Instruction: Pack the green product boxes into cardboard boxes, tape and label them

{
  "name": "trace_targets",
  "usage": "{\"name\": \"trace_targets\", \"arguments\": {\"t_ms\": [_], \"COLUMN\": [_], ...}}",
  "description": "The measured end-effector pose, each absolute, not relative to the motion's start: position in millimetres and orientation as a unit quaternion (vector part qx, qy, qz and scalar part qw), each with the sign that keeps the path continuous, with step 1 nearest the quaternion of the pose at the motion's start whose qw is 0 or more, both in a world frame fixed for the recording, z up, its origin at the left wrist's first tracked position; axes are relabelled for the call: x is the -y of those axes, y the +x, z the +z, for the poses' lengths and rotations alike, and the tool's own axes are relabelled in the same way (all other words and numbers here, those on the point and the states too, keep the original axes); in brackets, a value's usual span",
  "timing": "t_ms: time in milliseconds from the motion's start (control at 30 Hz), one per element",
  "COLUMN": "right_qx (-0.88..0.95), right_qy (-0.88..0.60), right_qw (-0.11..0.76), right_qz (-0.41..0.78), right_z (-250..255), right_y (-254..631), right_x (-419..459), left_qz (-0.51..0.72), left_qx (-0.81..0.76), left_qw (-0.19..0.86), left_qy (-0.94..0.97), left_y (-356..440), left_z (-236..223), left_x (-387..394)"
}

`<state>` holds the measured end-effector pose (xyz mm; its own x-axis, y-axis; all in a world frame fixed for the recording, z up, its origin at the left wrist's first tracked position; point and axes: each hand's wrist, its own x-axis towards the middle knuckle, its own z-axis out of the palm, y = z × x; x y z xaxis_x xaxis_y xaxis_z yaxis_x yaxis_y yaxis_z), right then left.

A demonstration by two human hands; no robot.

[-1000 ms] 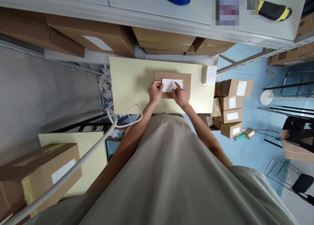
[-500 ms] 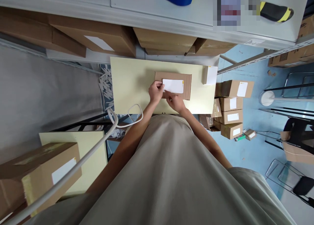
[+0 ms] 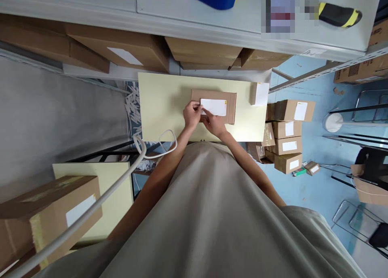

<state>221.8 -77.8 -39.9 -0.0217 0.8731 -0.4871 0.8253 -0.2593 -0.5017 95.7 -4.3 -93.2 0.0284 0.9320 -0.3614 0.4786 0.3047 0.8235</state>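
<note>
A small brown cardboard box [image 3: 197, 94] lies flat on the pale yellow table [image 3: 163, 108]. On its top face is a white label [image 3: 216, 107] with a small yellow mark at its right end. My left hand [image 3: 192, 114] is at the label's left edge, thumb and fingers closed together there. My right hand [image 3: 216, 125] rests over the box's near side. Its index finger stretches to the label's lower left corner, close to my left fingertips, and its other fingers are curled under.
A white block, perhaps stacked labels [image 3: 261, 94], sits at the table's right end. Cardboard boxes [image 3: 287, 144] are piled on the floor to the right. Above the table's far edge runs a grey shelf [image 3: 212, 23] with a yellow-black handle [image 3: 339, 15]. A white curved tube [image 3: 121, 177] crosses on the left.
My right hand has shifted slightly left, and its index finger has straightened toward the label's left corner. My left hand and the box stay nearly where they were.
</note>
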Motion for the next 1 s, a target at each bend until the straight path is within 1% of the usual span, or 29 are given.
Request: {"name": "trace_targets", "arguments": {"t_ms": [100, 200, 367, 533, 700, 767, 900, 1000], "right_qx": [0.575, 0.551, 0.606, 0.582, 0.636, 0.627, 0.595, 0.631], "right_qy": [-0.732, -0.753, -0.696, -0.722, -0.663, -0.676, -0.714, -0.677], "right_qw": [0.045, 0.04, 0.022, 0.027, 0.022, 0.016, -0.01, -0.029], "right_qz": [0.362, 0.358, 0.385, 0.372, 0.394, 0.387, 0.368, 0.377], "right_z": [-40, -41, -37, -36, -34, -34, -39, -40], "right_y": [230, 239, 238, 239, 243, 245, 246, 245], "right_x": [78, 77, 77, 76, 75, 72, 63, 56], "left_qz": [0.247, 0.248, 0.242, 0.266, 0.274, 0.27, 0.285, 0.293], "left_qx": [-0.656, -0.658, -0.665, -0.673, -0.684, -0.69, -0.716, -0.727], "left_qw": [0.468, 0.47, 0.463, 0.444, 0.435, 0.43, 0.378, 0.339], "left_qy": [0.537, 0.533, 0.533, 0.528, 0.517, 0.515, 0.513, 0.52], "left_y": [96, 95, 95, 101, 107, 109, 112, 113], "left_z": [-92, -91, -88, -82, -76, -75, -79, -87], "left_x": [5, 5, 7, 16, 28, 31, 33, 32]}}
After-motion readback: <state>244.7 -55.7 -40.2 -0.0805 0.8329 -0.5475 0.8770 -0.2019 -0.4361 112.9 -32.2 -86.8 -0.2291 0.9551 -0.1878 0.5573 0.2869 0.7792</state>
